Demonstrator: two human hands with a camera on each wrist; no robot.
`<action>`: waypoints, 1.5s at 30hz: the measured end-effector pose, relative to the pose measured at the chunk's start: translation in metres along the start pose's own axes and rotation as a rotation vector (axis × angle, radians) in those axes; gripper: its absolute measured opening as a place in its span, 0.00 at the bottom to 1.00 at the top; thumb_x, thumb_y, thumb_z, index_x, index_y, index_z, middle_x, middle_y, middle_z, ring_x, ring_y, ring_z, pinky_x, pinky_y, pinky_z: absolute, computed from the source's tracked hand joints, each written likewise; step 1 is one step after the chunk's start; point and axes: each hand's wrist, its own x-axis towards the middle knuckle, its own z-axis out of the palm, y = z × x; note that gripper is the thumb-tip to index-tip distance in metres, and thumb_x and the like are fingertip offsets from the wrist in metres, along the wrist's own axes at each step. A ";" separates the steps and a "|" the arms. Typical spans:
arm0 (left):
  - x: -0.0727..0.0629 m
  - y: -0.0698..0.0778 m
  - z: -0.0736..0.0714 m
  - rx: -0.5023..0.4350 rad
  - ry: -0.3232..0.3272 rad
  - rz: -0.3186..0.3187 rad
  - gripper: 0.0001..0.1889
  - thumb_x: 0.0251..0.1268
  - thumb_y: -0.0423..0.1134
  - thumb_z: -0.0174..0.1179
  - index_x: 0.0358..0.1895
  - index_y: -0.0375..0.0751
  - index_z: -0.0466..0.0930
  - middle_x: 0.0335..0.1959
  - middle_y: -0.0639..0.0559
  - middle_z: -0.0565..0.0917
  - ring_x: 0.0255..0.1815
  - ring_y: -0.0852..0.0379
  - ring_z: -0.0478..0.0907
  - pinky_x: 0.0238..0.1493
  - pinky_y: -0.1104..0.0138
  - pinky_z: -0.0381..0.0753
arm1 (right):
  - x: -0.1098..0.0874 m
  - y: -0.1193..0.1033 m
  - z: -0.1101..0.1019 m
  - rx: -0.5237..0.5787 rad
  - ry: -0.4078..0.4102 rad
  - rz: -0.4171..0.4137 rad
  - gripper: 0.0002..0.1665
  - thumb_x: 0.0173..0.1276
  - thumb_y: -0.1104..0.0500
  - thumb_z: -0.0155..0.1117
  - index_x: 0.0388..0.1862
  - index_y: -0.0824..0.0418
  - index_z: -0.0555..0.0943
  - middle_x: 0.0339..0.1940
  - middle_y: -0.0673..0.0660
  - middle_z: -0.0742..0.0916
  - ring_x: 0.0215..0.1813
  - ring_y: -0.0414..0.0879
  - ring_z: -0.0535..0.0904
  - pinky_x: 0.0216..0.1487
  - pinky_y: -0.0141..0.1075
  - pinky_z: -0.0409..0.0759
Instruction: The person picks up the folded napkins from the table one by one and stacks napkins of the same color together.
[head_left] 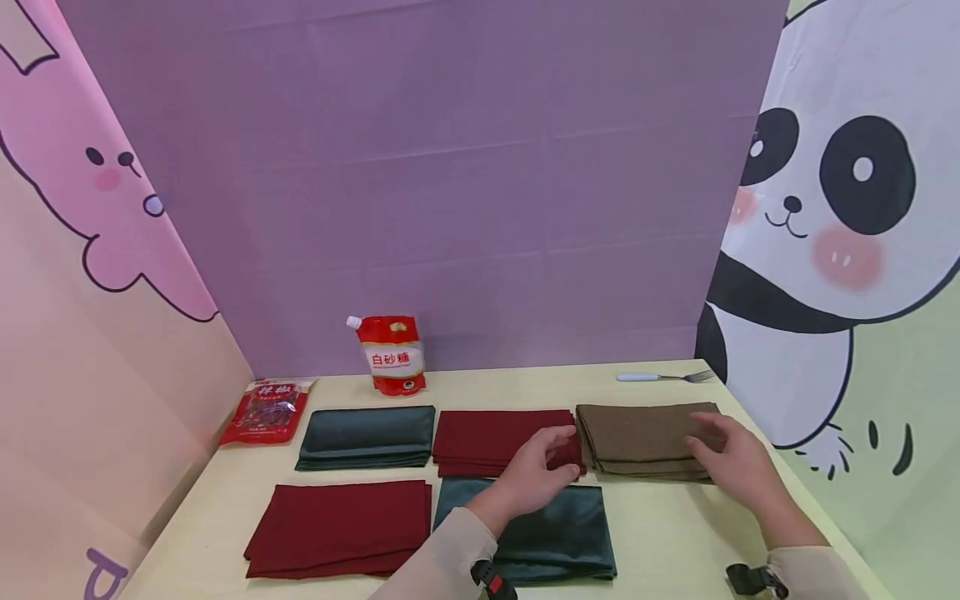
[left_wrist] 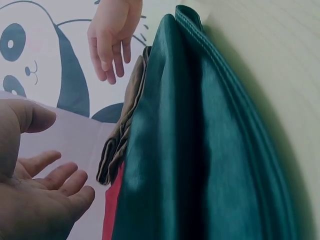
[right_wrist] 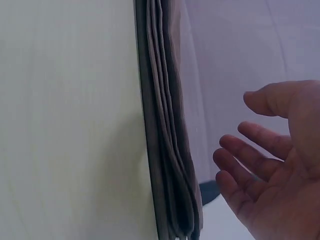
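Observation:
My left hand (head_left: 534, 471) hovers with relaxed, parted fingers over the near side of a folded red cloth (head_left: 495, 433) in the back row. Between its thumb and fingers nothing is held. Over the right end of a folded brown cloth (head_left: 633, 433) hangs my right hand (head_left: 735, 462), fingers loosely spread and holding nothing. In the right wrist view the brown cloth (right_wrist: 167, 125) shows its stacked layers beside that hand. A folded dark green cloth (head_left: 558, 533) lies under my left forearm, which partly hides it.
A second red cloth (head_left: 341, 529) lies front left, with another green cloth (head_left: 367, 437) behind it. Along the back are a red packet (head_left: 270, 411), a spouted red-and-white sugar pouch (head_left: 393, 354) standing upright, and a fork (head_left: 660, 377). A purple backdrop (head_left: 450, 183) rises behind the table.

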 end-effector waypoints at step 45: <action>-0.098 -0.049 -0.117 0.093 0.151 -0.057 0.25 0.76 0.43 0.66 0.72 0.44 0.74 0.68 0.47 0.78 0.68 0.43 0.73 0.69 0.40 0.72 | -0.019 -0.075 0.065 0.150 -0.214 -0.060 0.22 0.69 0.57 0.76 0.60 0.62 0.83 0.53 0.56 0.88 0.51 0.50 0.86 0.49 0.39 0.85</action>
